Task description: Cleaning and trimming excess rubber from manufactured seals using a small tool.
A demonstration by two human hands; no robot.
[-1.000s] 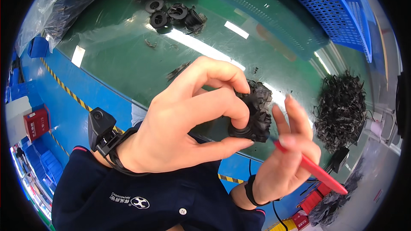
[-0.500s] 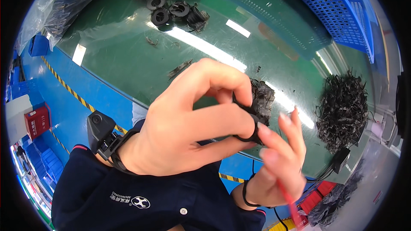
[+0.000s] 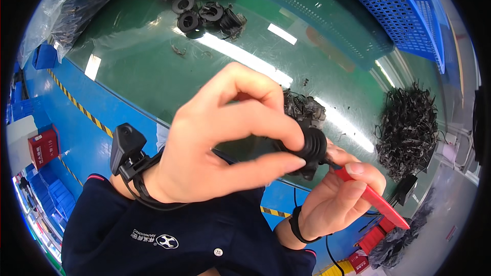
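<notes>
Between the thumb and fingers of my left hand (image 3: 225, 133) is a black ribbed rubber bellows (image 3: 313, 145), its rings facing right. My right hand (image 3: 340, 197) grips a slim red-handled tool (image 3: 376, 199) between thumb and fingers. The tool's dark tip reaches the right side of the bellows; its exact kind cannot be made out. Part of the bellows is hidden behind my left fingers. Just beyond it, a clump of black rubber pieces (image 3: 307, 107) lies on the green table (image 3: 153, 71).
Several black rubber bellows (image 3: 209, 18) are heaped at the far side. A large pile of black rubber scraps (image 3: 407, 130) sits at the right. A blue perforated crate (image 3: 394, 10) stands at the far right. Clear plastic sheeting (image 3: 76, 10) hangs at the far left.
The bellows has come into fuller view between my left fingers. My right hand has moved right and down, and the red tool's tip now points up-left at the bellows.
</notes>
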